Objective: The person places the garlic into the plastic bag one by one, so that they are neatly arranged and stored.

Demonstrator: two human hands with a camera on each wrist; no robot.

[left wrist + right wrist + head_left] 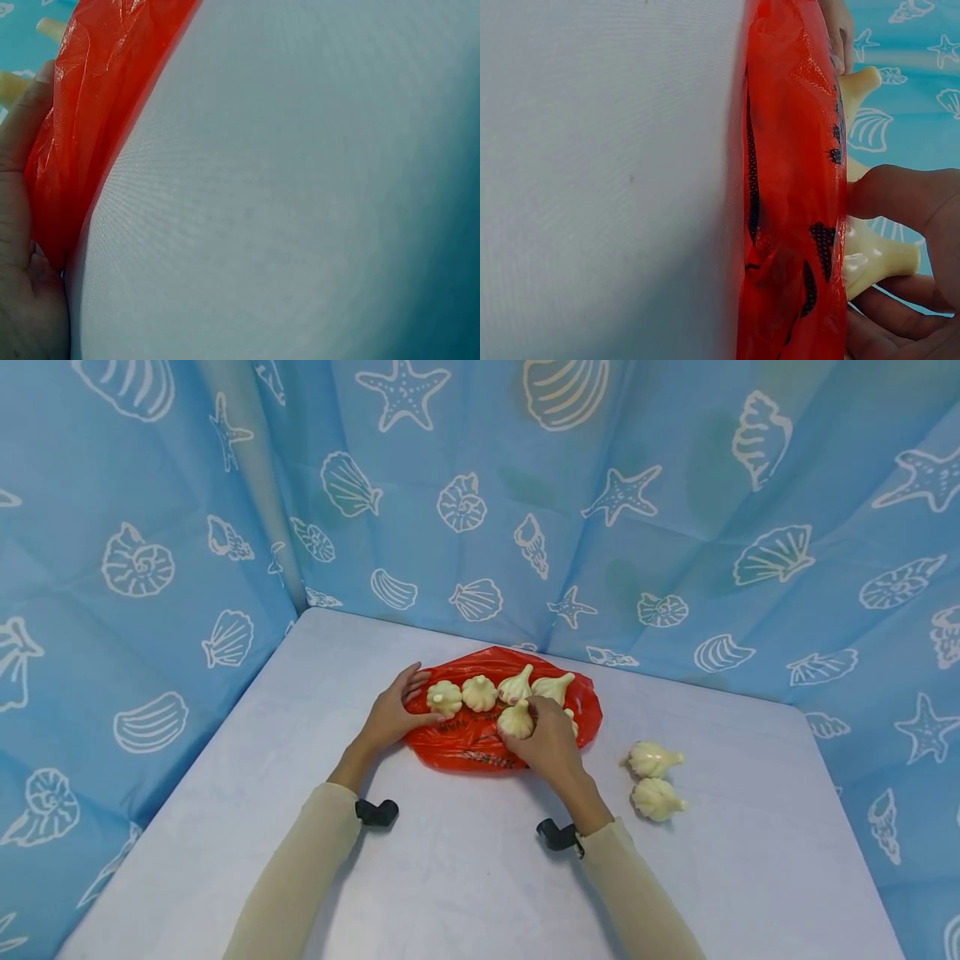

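Observation:
A red plastic bag (465, 747) with dark print lies flat on the white table. Several cream garlic bulbs sit on it, among them a leftmost bulb (444, 698) and a neighbouring bulb (479, 693). At the bag's front middle, my right hand (551, 735) grips a garlic bulb (515, 720) between thumb and fingers; its stalk points up. The right wrist view shows the bag (795, 150) edge-on before that hand. My left hand (393, 710) rests on the bag's left end, fingers extended, thumb beside the leftmost bulb. Another bulb is partly hidden behind the right hand.
Two more garlic bulbs lie on the table right of the bag, a rear one (652, 760) and a front one (657, 799). A blue curtain (480, 552) with white shell prints borders the table's back and sides. Black wrist mounts (377, 813) sit on both forearms.

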